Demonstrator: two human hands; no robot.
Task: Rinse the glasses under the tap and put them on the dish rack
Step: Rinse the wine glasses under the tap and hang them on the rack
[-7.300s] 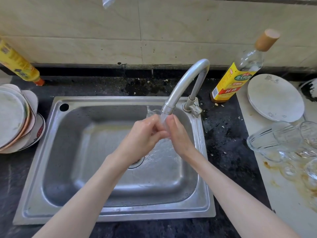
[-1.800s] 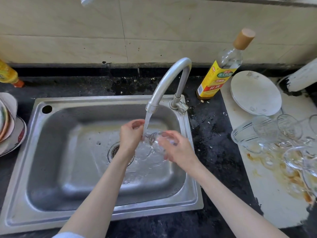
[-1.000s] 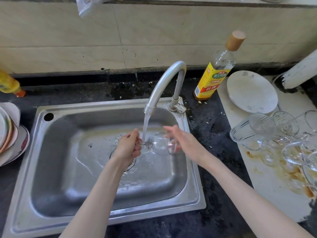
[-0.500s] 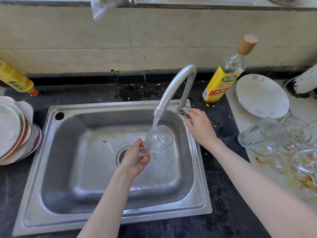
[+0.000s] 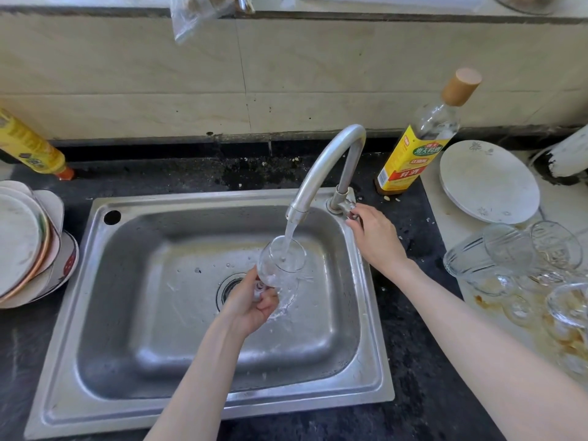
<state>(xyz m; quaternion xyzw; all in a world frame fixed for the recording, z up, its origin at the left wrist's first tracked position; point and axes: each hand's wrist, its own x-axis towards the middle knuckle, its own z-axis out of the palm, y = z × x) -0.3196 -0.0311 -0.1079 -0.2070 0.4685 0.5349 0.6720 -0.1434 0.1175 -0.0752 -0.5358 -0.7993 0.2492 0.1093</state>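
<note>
- The left hand (image 5: 251, 305), fingers closed round the stem, holds a clear stemmed glass (image 5: 281, 261) mid-frame over the steel sink (image 5: 133, 313), under the curved metal tap's (image 5: 321, 167) stream.
- The right hand (image 5: 375, 237) pinches the tap handle (image 5: 348, 207).
- More clear glasses (image 5: 509, 256) lie at right on the counter (image 5: 413, 393).

I see the left hand (image 5: 251, 300) gripping a stemmed glass (image 5: 281, 261) over the sink (image 5: 105, 313), tap (image 5: 324, 167) water entering it; right hand (image 5: 375, 237) on the tap handle (image 5: 348, 209).
</note>
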